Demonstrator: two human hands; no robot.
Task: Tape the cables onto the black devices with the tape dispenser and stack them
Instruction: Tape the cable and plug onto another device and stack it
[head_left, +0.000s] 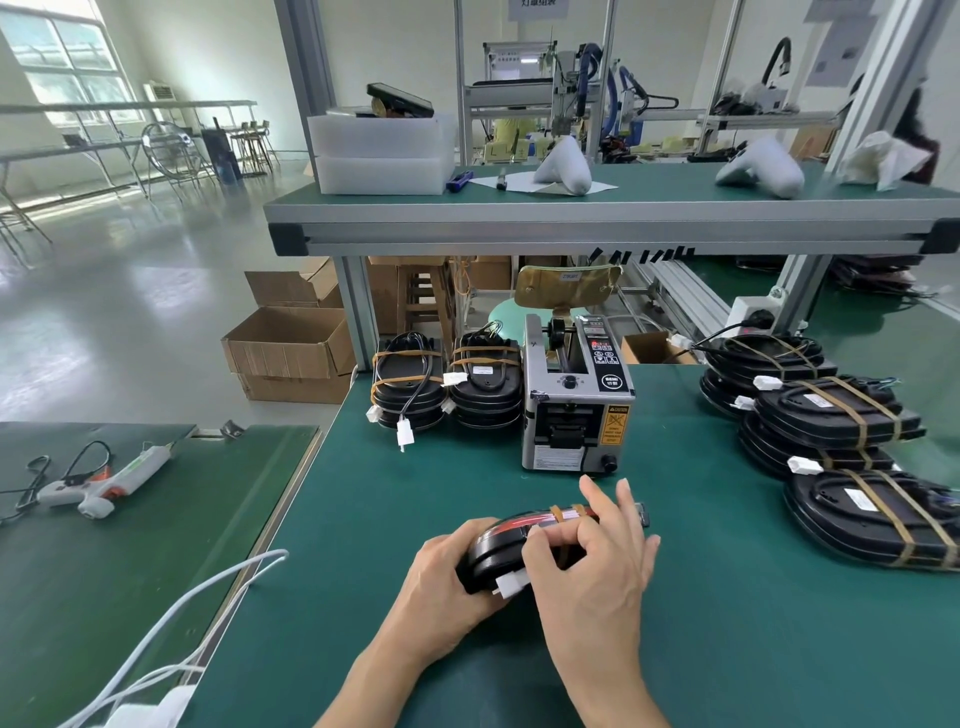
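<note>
Black oval device (493, 551) tipped up on its edge on the green mat (701, 597), just in front of the tape dispenser (574, 400), with red and white cable (519, 521) lying along its upper rim under two tan tape strips (566, 512). White connector (510, 584) sticking out at the device's near end. Left hand (441, 582) cupped round the near-left end, fingers curled under the body and holding it. Right hand (597, 561) laid over the top right of the device, thumb and forefinger bent onto the cable and tape, remaining fingers stretched out toward the dispenser; whether a true pinch or only a press, cannot tell. Left of the dispenser, touching or nearly so, two short stacks of taped devices (447, 384) with cables and white plugs hanging down. Right of the dispenser, well apart, a larger pile of banded devices (831, 421) running toward the near right edge. Behind the dispenser, a green stool with a tan backrest (569, 283) and open cardboard boxes (285, 343) on the floor. Far left of the dispenser, on a separate mat, a white glue gun (104, 483) with an orange trigger. Above the dispenser, an upper shelf carrying white foam trays (382, 156).
</note>
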